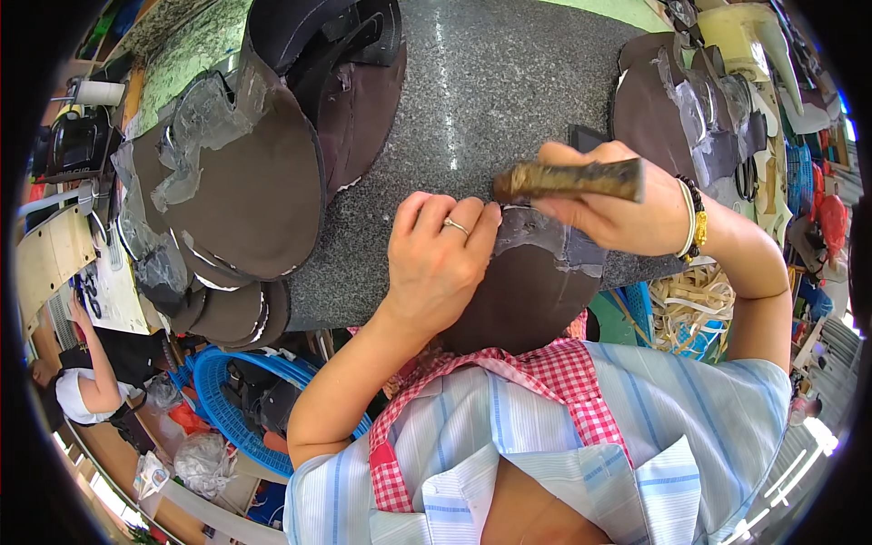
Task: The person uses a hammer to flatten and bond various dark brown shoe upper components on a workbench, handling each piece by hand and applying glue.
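A dark brown leather-like piece (522,295) with a shiny, filmy grey edge lies at the stone slab's near edge, against my apron. Bent at the knuckles, the fingers of my left hand (440,259) are closed on its upper left edge; a ring is on one finger. My right hand (613,200) is wrapped round a worn, stubby bar-shaped tool (572,180), mottled brown and yellow. The tool's darker end points left, close to my left fingertips, above the piece's upper edge. Whether it touches the piece is hidden.
Stacked brown pieces with filmy edges (241,195) cover the slab's left, and another stack (658,109) sits at the right. The grey stone slab (472,82) lies between them. Below left stands a blue basket (211,400); pale strips (686,295) fill another. A person (86,391) is at far left.
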### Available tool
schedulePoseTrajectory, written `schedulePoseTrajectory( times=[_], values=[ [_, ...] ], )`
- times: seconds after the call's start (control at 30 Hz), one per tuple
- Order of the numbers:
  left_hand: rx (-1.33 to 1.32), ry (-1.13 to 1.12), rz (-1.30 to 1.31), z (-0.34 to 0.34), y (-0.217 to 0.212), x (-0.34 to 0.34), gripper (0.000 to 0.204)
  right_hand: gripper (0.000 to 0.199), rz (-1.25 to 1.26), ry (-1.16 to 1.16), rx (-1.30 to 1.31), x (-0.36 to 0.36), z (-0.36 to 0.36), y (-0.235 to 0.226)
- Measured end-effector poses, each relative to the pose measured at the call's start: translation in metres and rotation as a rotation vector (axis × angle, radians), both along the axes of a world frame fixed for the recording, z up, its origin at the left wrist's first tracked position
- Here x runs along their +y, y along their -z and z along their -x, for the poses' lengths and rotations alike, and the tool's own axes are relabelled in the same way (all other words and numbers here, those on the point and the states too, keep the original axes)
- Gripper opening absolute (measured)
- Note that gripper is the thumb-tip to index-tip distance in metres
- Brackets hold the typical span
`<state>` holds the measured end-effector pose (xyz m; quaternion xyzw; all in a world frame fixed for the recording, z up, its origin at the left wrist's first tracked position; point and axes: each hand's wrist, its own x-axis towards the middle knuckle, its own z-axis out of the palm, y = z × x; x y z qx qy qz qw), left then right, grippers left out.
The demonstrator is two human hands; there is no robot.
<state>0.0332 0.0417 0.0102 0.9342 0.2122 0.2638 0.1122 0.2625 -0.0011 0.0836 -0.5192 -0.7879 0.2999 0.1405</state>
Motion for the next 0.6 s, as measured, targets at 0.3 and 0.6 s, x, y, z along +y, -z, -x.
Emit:
schedulePoseTrajectory(
  times=[0.3, 0.6],
  values=[
    [-0.095, -0.224, 0.144, -0.001, 0.002, -0.02, 0.023, 0.023, 0.22, 0.089, -0.044, -0.004, 0.004, -0.001],
    [-0.022, -0.215, 0.042, -0.001, 0.004, -0.027, 0.02, 0.017, 0.13, 0.104, 0.106, 0.002, 0.01, -0.006]
  ],
)
